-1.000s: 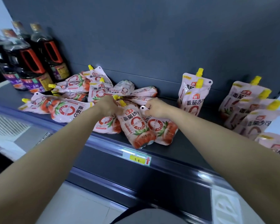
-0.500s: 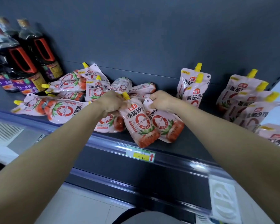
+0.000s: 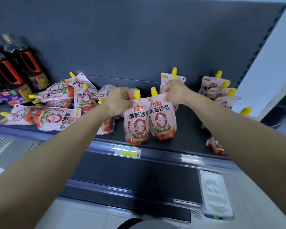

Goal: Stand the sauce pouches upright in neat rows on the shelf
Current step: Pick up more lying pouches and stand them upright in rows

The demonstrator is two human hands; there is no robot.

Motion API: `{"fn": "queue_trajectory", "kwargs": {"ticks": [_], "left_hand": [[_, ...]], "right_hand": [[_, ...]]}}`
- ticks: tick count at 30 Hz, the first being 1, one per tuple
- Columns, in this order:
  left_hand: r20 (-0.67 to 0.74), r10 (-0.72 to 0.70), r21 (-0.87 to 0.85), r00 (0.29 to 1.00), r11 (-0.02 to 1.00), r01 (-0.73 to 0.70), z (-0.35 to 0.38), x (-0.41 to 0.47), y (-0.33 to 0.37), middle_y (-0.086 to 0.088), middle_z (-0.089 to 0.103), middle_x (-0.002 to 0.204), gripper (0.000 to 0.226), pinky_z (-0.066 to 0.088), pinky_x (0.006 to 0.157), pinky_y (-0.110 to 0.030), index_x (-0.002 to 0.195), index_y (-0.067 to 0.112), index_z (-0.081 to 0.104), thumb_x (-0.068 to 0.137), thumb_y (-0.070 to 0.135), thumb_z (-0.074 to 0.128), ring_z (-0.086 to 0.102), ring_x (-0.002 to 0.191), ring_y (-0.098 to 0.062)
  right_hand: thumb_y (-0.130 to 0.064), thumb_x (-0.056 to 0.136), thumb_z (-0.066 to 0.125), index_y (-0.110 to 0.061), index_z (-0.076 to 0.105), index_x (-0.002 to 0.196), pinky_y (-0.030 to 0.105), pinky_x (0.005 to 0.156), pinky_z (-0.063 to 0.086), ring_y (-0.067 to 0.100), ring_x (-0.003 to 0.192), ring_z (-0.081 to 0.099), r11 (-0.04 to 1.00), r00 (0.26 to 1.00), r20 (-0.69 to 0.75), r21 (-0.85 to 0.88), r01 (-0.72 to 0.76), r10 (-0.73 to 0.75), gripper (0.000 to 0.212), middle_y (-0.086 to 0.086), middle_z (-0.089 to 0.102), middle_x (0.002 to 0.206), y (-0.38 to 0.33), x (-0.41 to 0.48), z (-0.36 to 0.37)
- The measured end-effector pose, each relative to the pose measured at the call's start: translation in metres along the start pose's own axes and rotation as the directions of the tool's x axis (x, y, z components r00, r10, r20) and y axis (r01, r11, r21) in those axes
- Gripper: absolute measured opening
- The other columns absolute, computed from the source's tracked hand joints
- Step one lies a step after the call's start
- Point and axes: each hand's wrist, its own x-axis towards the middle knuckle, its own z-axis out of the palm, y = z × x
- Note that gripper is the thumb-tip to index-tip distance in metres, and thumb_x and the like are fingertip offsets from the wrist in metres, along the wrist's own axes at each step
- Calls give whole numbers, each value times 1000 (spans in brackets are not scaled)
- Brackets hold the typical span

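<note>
- Left hand (image 3: pixel 120 101) pinched one sauce pouch (image 3: pixel 136 124) by its top, right hand (image 3: pixel 173 91) pinched the neighbour pouch (image 3: pixel 163 119), both near the shelf (image 3: pixel 188 131) front edge.
- Bottoms looked floppy, so if released early they could've toppled off the front.

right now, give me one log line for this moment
left hand: pinches left pouch top | right hand: pinches right pouch top | both upright, side by side

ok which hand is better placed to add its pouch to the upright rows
Right, probably. The right hand pinches the right pouch by its top, directly before the upright pouch at the back wall. The left hand holds the left pouch further off, toward the fallen pile.
</note>
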Motion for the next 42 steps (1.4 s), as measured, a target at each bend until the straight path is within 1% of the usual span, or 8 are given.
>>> {"fn": "queue_trajectory", "kwargs": {"ticks": [4, 8, 15, 23, 30, 37, 39, 42], "left_hand": [[-8, 39, -59, 999, 998, -39, 21, -3, 15, -1, 50, 56, 31, 33, 33, -10, 65, 17, 45, 80, 1, 67, 43, 36, -2], [28, 65, -80, 997, 995, -62, 42, -1, 27, -3, 54, 60, 30, 41, 50, -19, 65, 17, 46, 79, 1, 67, 49, 52, -11], [43, 74, -89, 996, 994, -70, 66, 2, 42, -1, 56, 62, 29, 42, 52, -20, 66, 17, 48, 79, 1, 68, 51, 56, -10], [73, 80, -203, 994, 977, -64, 84, 4, 52, -9, 65, 74, 27, 54, 70, -34, 66, 14, 50, 78, -2, 69, 62, 71, -19], [245, 1, -205, 970, 977, 51, 82, 1, 45, 4, 68, 78, 21, 58, 62, -26, 76, 18, 60, 78, -1, 68, 66, 70, -10], [166, -29, -225, 986, 972, 67, 92, 5, 46, 4, 70, 76, 16, 60, 61, -30, 91, 9, 68, 77, 1, 70, 69, 65, -8], [185, -16, -255, 983, 965, 64, 97, 6, 48, 3, 70, 83, 34, 60, 64, -33, 110, 8, 65, 77, 0, 70, 70, 73, -12], [147, 45, -222, 988, 975, -11, 105, 11, 50, -5, 63, 114, 34, 56, 84, -45, 109, 4, 66, 76, -3, 70, 63, 104, -23]], "right_hand": [[5, 87, 45, -6, 66, 115, 37, 97, 48, 31, 114, 57, 999, 993, -115, 34, -15, 19, 37, 15, 62, 122, 23, -7, -8], [2, 87, 47, -20, 55, 70, 25, 78, 41, 19, 90, 50, 999, 993, -114, -29, -30, 26, 28, 6, 55, 93, 41, -14, -14], [-5, 89, 48, 1, 64, 111, 36, 88, 45, 29, 91, 54, 1000, 991, -135, -8, -28, 27, 28, 16, 59, 96, 48, -20, -21], [-6, 89, 47, 0, 64, 115, 37, 93, 46, 34, 112, 58, 999, 997, -65, 5, -42, 42, 31, 20, 63, 118, 52, -27, -32], [-1, 90, 52, -4, 67, 113, 35, 95, 48, 27, 104, 59, 997, 999, -31, -69, 34, -36, 29, 14, 65, 117, 57, -35, -42], [-1, 90, 44, 1, 67, 107, 40, 94, 51, 31, 106, 61, 998, 985, -170, 53, 31, -22, 29, 18, 67, 110, 57, -34, -47], [-2, 91, 44, 0, 68, 104, 40, 95, 50, 30, 104, 62, 995, 974, -222, 85, 56, -35, 28, 17, 68, 108, 55, -33, -48], [-3, 91, 50, -7, 70, 103, 32, 93, 50, 24, 106, 61, 991, 954, -293, 98, 94, -62, 24, 11, 68, 112, 50, -32, -49]]}}
